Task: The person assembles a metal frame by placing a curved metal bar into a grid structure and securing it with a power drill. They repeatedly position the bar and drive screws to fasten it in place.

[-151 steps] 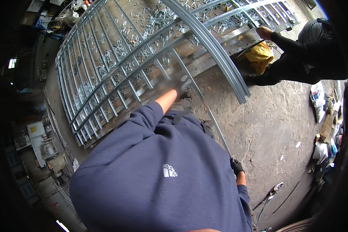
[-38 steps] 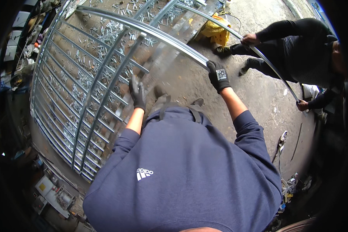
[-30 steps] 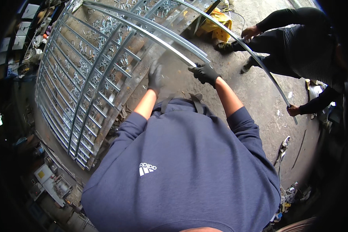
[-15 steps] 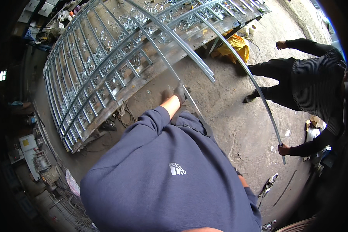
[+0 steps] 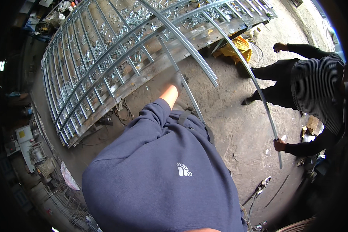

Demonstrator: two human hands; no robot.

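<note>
Workshop w/ rough concrete floor [image 5: 236, 127], stained and cracked; clutter and machinery along the dark left edge, yellow cloth [image 5: 236, 46] bunched near the top. A large metal grille frame [image 5: 104, 65] lies flat across the upper left, many parallel bars w/ small scroll pieces between them.

Left hand [image 5: 178, 80], in a dark glove, is stretched forward and closed round a thin steel bar [image 5: 174, 63] that runs from the frame down toward the wearer's body. Right hand: not in view, hidden below the blue sweatshirt [image 5: 162, 178]; grip cannot be told. So the hands are well apart, one working, one unseen.

A wider curved steel strip [image 5: 185, 44] arcs over the frame, its free end hanging past the frame's lower edge, just beside the left hand. A second long curved strip [image 5: 259, 96] is carried by a co-worker [image 5: 313, 89] at right, one bare hand [image 5: 279, 145] clamped near its lower end, the other arm raised, apparently free.

Judgement: step in hand appears to be handling a single bar off or onto the frame, approx. mid-lift. Next move calls for a second grip lower on the bar to steady it, and keeping its far end from snagging the curved strip crossing just above.
</note>
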